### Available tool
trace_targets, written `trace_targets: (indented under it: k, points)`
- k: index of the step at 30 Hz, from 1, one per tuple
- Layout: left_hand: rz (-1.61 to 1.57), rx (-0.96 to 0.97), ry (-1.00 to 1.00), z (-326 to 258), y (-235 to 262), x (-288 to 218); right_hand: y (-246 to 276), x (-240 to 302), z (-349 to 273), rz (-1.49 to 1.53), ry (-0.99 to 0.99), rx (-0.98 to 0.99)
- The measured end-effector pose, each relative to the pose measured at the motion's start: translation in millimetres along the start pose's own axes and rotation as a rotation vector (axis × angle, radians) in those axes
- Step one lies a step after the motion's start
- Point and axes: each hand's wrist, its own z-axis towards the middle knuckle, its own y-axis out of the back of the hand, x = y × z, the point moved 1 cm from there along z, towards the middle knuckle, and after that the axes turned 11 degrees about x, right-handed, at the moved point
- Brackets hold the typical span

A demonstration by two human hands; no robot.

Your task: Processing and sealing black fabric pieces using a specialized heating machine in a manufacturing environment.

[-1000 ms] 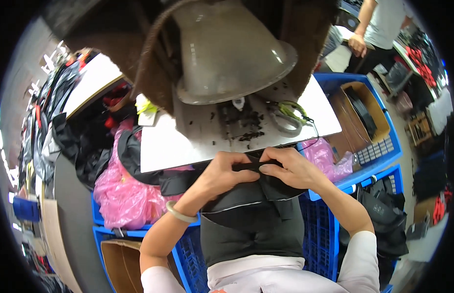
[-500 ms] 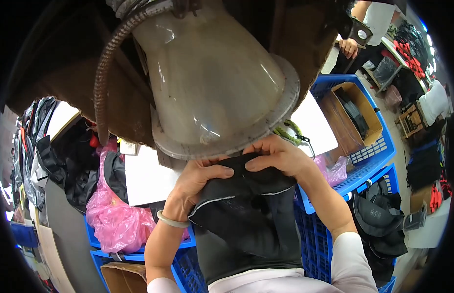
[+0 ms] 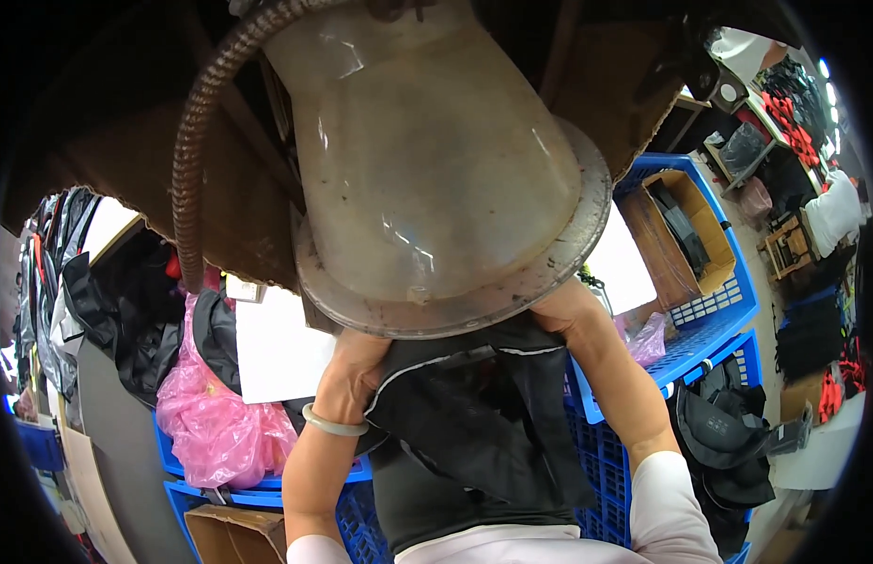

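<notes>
A black fabric piece (image 3: 455,404) with a pale piped edge hangs between my two hands, sloping down over my lap. My left hand (image 3: 363,352), with a pale bangle on its wrist, is at the piece's upper left. On the upper right of the fabric is my right hand (image 3: 566,306). The rim of a cloudy, bell-shaped cover (image 3: 436,179) hides the fingers of both hands and the fabric's top edge. The fabric stays held up between them, as in the earlier view, where both hands pinch it.
A ribbed hose (image 3: 187,169) curves down left of the cover. Pink plastic bags (image 3: 220,423) lie at the left, by a white surface (image 3: 277,348). Blue crates (image 3: 737,310) stand on the right, one holding a cardboard box (image 3: 718,216); black pieces (image 3: 728,423) hang below.
Both hands have moved forward under the cover's rim, carrying the fabric's top edge out of sight. The fabric has shifted and folded, and the cover looks lower and larger.
</notes>
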Motion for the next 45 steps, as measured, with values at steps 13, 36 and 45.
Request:
trace_targets:
  k: [13,36,45]
  points:
    - [0.216,-0.011,-0.040,21,0,1,25,-18,27,-0.182,0.110,-0.050]
    - [-0.207,0.035,0.407,-67,-67,71,22,35,-395,-1.916,-0.463,-1.124]
    - [0.526,0.346,-0.067,-64,-161,120,-31,-58,-261,-0.772,0.328,-0.683]
